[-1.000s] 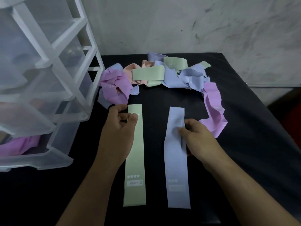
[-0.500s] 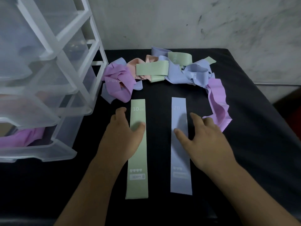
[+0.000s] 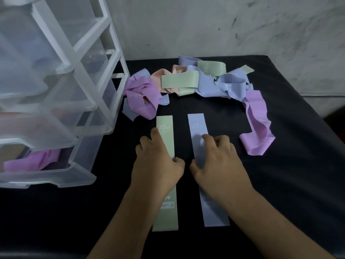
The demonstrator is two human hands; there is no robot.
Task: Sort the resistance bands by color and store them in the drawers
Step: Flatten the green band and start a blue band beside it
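A green band [image 3: 165, 212] marked 30 LB lies flat and straight on the black table. Beside it on the right lies a blue band [image 3: 198, 126] marked 20. My left hand [image 3: 158, 161] rests palm down on the green band's middle, fingers spread. My right hand [image 3: 217, 161] presses flat on the blue band the same way. Behind them a loose pile holds purple [image 3: 141, 96], peach [image 3: 160, 76], green [image 3: 179, 81] and blue [image 3: 229, 85] bands. A long purple band [image 3: 256, 124] trails down on the right. The clear drawer unit [image 3: 56, 90] stands at left.
The bottom drawer [image 3: 56, 176] is pulled out and holds purple bands [image 3: 31, 161]. A grey wall [image 3: 224, 25] rises behind the table. The black table's right edge [image 3: 317, 116] drops off toward the floor.
Both hands let go of the band ends and slid toward me along the bands, pressing them flat. The camera moved closer and the bands lie straighter.
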